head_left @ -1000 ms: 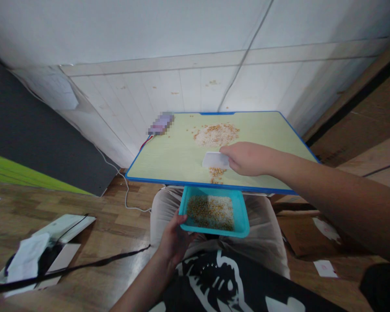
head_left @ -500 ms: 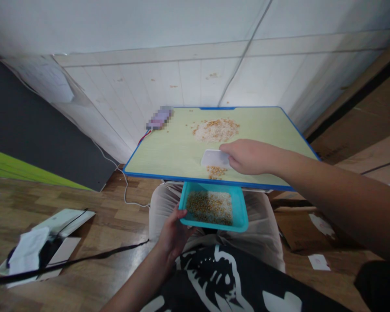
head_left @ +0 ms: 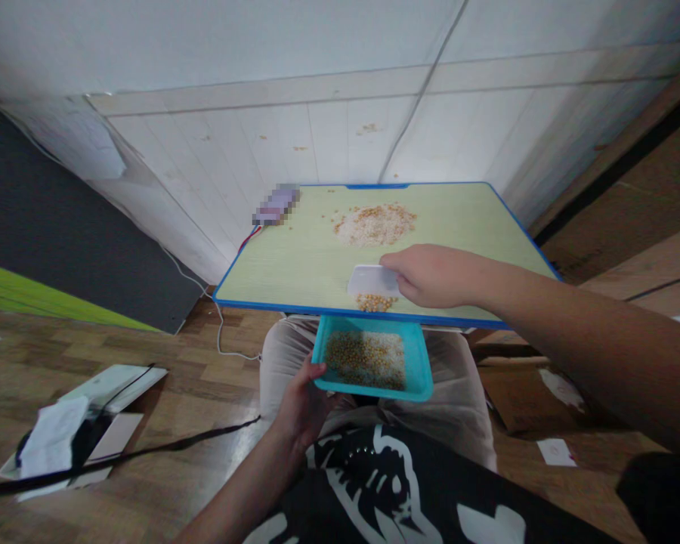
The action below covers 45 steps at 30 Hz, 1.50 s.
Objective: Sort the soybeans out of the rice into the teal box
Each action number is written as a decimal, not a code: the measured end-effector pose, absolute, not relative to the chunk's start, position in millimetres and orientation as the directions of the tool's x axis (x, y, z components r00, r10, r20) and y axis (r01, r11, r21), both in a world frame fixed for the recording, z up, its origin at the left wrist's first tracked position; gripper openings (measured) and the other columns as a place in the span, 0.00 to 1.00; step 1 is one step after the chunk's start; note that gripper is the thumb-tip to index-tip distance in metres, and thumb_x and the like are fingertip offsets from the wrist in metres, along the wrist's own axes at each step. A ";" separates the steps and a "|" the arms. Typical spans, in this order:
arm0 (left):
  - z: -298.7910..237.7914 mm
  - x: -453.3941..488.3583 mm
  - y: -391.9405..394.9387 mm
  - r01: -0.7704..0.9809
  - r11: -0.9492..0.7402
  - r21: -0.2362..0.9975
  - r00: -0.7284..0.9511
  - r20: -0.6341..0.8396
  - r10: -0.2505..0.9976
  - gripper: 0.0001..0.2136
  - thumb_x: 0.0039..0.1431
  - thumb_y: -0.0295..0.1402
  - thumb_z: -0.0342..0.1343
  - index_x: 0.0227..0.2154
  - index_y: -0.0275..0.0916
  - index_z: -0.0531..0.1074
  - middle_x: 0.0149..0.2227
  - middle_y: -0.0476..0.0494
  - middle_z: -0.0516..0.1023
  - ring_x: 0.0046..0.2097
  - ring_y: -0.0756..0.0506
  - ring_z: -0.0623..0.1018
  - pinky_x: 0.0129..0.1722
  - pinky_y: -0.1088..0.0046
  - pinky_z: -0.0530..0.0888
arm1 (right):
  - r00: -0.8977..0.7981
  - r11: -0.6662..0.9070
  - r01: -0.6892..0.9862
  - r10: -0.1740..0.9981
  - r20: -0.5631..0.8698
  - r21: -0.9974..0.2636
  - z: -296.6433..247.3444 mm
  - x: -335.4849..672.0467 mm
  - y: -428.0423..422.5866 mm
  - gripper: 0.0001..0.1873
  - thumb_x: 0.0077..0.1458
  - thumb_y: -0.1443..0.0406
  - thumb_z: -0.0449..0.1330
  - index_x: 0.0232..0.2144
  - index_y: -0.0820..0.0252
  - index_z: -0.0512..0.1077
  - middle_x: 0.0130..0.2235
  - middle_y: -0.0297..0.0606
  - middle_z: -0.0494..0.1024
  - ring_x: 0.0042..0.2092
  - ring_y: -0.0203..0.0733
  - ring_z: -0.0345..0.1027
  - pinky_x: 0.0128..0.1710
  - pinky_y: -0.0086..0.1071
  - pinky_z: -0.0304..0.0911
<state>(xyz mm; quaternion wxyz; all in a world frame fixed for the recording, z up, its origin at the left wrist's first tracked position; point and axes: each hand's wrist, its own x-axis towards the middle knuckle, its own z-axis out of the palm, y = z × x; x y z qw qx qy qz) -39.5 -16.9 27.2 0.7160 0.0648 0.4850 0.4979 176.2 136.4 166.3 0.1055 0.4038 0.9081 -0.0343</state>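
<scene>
My right hand (head_left: pixel 422 276) is closed on a white plastic scraper (head_left: pixel 368 279), held low over the table. Just in front of the scraper lies a small heap of yellow corn kernels (head_left: pixel 375 303), close to the table's near edge. My left hand (head_left: pixel 306 397) grips the left side of a turquoise tray (head_left: pixel 422 363) in my lap, thumb over the rim. Corn kernels and white rice (head_left: pixel 366 359) cover the tray's bottom. Its far rim sits beneath the table edge. Farther back on the table is a pile of rice mixed with corn (head_left: pixel 377 225).
The table (head_left: pixel 459 219) has a pale green top with a blue rim and stands against the wall. A blurred-out device (head_left: pixel 276 204) with a red cable lies at its far left corner. Cardboard (head_left: pixel 521 400) is at right; papers and a box (head_left: pixel 79 431) lie on the floor at left.
My right hand and the scraper have moved slightly toward me, pushing the small corn heap nearer the table edge. The left hand and tray stay nearly where they were.
</scene>
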 end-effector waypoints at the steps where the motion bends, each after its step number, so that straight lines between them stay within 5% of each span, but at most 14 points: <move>1: 26.8 -39.7 -16.9 -0.650 0.496 0.576 0.036 -0.628 0.777 0.32 0.41 0.35 0.69 0.54 0.42 0.75 0.54 0.39 0.83 0.56 0.33 0.78 0.48 0.60 0.76 | -0.652 0.672 0.740 0.725 -0.224 0.022 167.4 175.8 135.0 0.14 0.63 0.69 0.53 0.47 0.64 0.76 0.41 0.52 0.83 0.40 0.48 0.75 0.36 0.35 0.56; 24: 29.1 -38.5 -17.0 -0.658 0.502 0.561 0.028 -0.648 0.761 0.26 0.38 0.34 0.70 0.45 0.41 0.77 0.46 0.42 0.84 0.44 0.40 0.80 0.41 0.63 0.76 | -0.671 0.686 0.727 0.710 -0.214 -0.004 168.0 174.1 125.2 0.13 0.63 0.69 0.54 0.46 0.64 0.76 0.41 0.52 0.83 0.40 0.48 0.75 0.37 0.35 0.57; 45: 29.6 -39.3 -16.5 -0.650 0.502 0.571 0.039 -0.635 0.772 0.24 0.39 0.34 0.70 0.44 0.41 0.77 0.48 0.42 0.84 0.47 0.39 0.80 0.42 0.64 0.75 | -0.709 0.721 0.693 0.673 -0.211 -0.027 167.4 176.6 122.9 0.13 0.63 0.69 0.54 0.45 0.63 0.77 0.41 0.51 0.83 0.41 0.48 0.75 0.37 0.35 0.57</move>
